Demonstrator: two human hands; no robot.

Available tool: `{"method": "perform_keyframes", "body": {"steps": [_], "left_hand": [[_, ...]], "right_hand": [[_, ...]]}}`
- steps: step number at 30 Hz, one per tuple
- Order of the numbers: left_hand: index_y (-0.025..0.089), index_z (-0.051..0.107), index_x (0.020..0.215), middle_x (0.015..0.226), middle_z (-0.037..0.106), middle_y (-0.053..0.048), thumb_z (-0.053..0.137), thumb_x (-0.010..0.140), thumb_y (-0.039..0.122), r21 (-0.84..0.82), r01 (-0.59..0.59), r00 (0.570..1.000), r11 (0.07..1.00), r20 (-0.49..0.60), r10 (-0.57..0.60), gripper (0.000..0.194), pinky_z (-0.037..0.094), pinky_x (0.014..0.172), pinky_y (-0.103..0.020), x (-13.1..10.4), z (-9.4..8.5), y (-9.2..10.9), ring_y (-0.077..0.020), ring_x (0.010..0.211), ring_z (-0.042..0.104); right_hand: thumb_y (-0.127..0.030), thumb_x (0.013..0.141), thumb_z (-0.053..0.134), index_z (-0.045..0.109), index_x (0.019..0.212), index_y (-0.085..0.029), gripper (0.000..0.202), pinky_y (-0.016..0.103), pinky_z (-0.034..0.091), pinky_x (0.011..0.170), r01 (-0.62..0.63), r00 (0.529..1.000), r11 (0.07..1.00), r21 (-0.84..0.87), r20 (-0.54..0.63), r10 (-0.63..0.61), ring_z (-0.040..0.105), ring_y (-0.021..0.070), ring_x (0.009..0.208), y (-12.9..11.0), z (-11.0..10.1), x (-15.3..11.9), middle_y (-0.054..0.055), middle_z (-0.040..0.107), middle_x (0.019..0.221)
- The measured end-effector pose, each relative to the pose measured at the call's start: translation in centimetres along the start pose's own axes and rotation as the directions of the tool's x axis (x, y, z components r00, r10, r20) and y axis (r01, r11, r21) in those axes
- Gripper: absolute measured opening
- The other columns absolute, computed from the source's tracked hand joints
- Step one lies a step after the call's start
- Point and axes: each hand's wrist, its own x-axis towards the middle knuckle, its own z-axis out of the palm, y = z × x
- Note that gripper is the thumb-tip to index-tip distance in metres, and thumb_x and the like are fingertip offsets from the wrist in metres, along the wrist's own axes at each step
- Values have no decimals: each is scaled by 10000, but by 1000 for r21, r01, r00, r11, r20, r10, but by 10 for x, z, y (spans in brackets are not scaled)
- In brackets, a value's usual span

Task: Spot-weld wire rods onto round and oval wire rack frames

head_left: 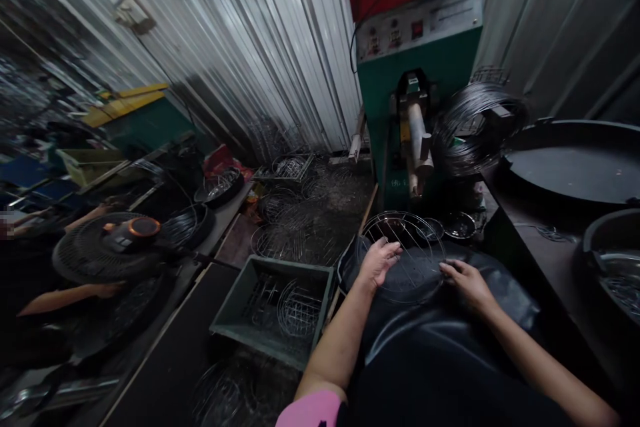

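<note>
A round wire rack (413,273) with parallel thin bars is held over my lap, above a dark, shiny apron (450,340). My left hand (381,262) grips the rack at its left side, fingers lying over the wires. At the opposite rim, my right hand (466,283) pinches the outer ring between thumb and fingers. Just beyond the rack stands a green machine (373,97) with a metal arm (419,137) pointing towards me.
A green crate (270,340) with wire grids stands to my left, and more wire racks (300,227) lie behind it. A wire coil (463,140) and black basins (575,160) are at right. A fan (103,250) and another person's arm (65,297) are at far left.
</note>
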Motion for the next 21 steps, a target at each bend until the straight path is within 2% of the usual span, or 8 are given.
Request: {"method": "perform_keyframes", "body": {"steps": [2,4,7,8,10,12,17,21], "left_hand": [[123,569,1022,895,620,-87,758,578,149,96,-41,999,995,-32,44,483,410,887,-358,-4,-14,-6,-170,850,599],[144,560,1099,997,609,-103,776,550,151,226,-161,972,961,-134,195,590,404,897,-339,-12,-35,-10,-187,913,586],[174,527,1169,1102,574,-108,798,528,204,414,-243,842,877,-359,402,696,384,923,-318,-26,-72,-21,-211,1019,547],[164,539,1147,1095,579,-113,804,522,226,432,-201,829,879,-403,387,682,380,929,-317,-29,-82,-26,-220,1035,542],[142,576,1067,1044,604,-120,814,508,254,406,-111,872,907,-398,285,617,382,927,-318,-33,-94,-36,-236,1028,552],[141,589,1023,989,623,-114,810,518,259,361,-90,912,928,-345,223,564,395,907,-318,-32,-96,-42,-232,984,573],[149,559,1045,892,615,-73,804,504,200,258,-144,892,955,-384,238,596,438,810,-290,-24,-74,-27,-178,843,591],[172,553,1066,923,600,-61,784,519,207,192,-53,938,980,-328,115,594,453,671,-233,-25,-60,-19,-151,792,600]], "right_hand": [[-436,620,661,632,841,-157,357,321,550,586,-23,1000,1000,16,14,23,644,206,647,15,3,-1,54,675,736],[-405,628,662,638,854,-157,336,324,550,586,-34,999,999,26,2,34,650,215,646,24,4,-1,59,687,741],[-364,617,663,644,846,-151,313,311,547,566,-81,995,994,68,-51,84,647,214,615,32,5,0,62,690,726],[-360,612,665,643,845,-150,314,308,547,564,-98,993,992,77,-62,103,647,214,609,33,6,0,64,689,727],[-370,608,667,637,846,-153,323,310,551,571,-108,992,991,74,-65,112,649,217,609,33,8,-1,68,690,738],[-392,610,665,631,849,-164,331,317,557,587,-91,994,994,67,-60,95,652,222,624,30,9,-2,70,691,750],[-463,637,653,645,848,-173,359,319,565,657,27,997,996,89,-81,-20,657,220,719,16,5,-4,66,688,803],[-494,635,665,655,894,-158,425,334,564,680,96,985,991,97,-153,-80,652,211,723,3,2,-21,68,681,839]]}}
